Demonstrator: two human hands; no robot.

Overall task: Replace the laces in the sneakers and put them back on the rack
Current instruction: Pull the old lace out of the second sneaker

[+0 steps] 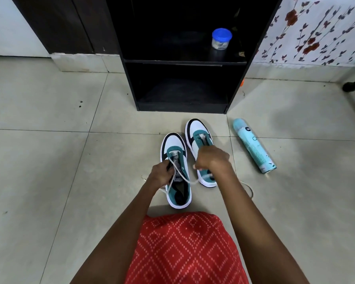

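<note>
Red patterned cloth (pixel 184 249) covers my lap. Left hand (pixel 162 175) pinches one end of the lace (pixel 184 179) at the near sneaker (pixel 175 171); right hand (pixel 211 158) grips the other end, pulling it taut to seat it. Beyond stands the rack (pixel 182 64), awaiting both.

Two teal-and-white sneakers stand side by side on the tiled floor (pixel 49 160), toes toward twelve o'clock. The left hand (pixel 162 175) and right hand (pixel 212 158) each pinch the near sneaker's (pixel 175 160) white lace (pixel 184 179). At two o'clock lies a spray can (pixel 253 145).
</note>
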